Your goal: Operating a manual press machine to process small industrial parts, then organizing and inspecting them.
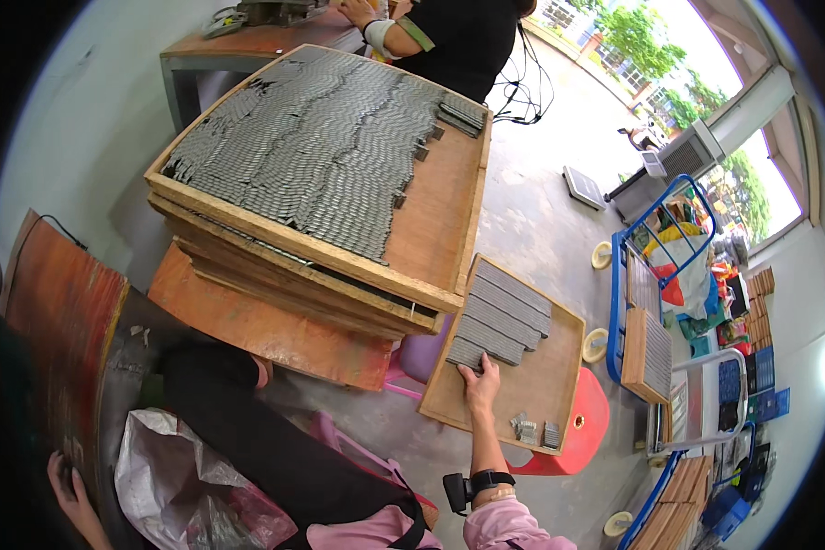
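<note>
My right hand (482,385) reaches to the near end of the neat rows of small grey metal pieces (500,312) in a shallow wooden tray (449,403). Thumb and fingers are closed on the end of the nearest row. Two small groups of loose metal pieces (524,427) lie in the tray's near right corner. At the lower left, my left hand (71,495) rests by the edge of a worn reddish wooden board (60,321), fingers stretched out and holding nothing. Part of that hand is in shadow.
A larger wooden tray (307,252) full of overlapping metal pieces tops a stack on an orange bench (275,321). A red stool (585,431) stands under the smaller tray. Blue trolleys (619,312) stand at right. Someone in black (458,46) works behind. A white sack (156,467) lies near my legs.
</note>
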Demonstrator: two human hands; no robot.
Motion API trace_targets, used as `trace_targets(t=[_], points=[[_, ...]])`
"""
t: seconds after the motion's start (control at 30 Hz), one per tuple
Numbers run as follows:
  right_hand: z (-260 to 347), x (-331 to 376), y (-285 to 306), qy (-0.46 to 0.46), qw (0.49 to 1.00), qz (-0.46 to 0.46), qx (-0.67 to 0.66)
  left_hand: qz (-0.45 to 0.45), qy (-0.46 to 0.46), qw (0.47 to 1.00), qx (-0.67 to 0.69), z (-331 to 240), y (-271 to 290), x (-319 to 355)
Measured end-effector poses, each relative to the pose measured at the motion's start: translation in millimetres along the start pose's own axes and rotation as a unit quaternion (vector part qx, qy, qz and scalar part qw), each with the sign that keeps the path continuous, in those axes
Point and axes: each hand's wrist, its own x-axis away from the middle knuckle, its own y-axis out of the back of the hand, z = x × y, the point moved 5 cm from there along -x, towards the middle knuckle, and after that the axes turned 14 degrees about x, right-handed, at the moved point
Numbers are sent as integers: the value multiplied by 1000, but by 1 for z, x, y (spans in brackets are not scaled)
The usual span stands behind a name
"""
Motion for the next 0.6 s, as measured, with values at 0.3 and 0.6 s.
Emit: trace_targets(t=[0.3, 0.6], points=[[100, 47, 49, 273, 935, -206, 94, -352, -84, 931, -44, -109, 45, 139], [308, 241, 2, 528, 705, 295, -370, -371, 310, 866, -131, -65, 146, 391]])
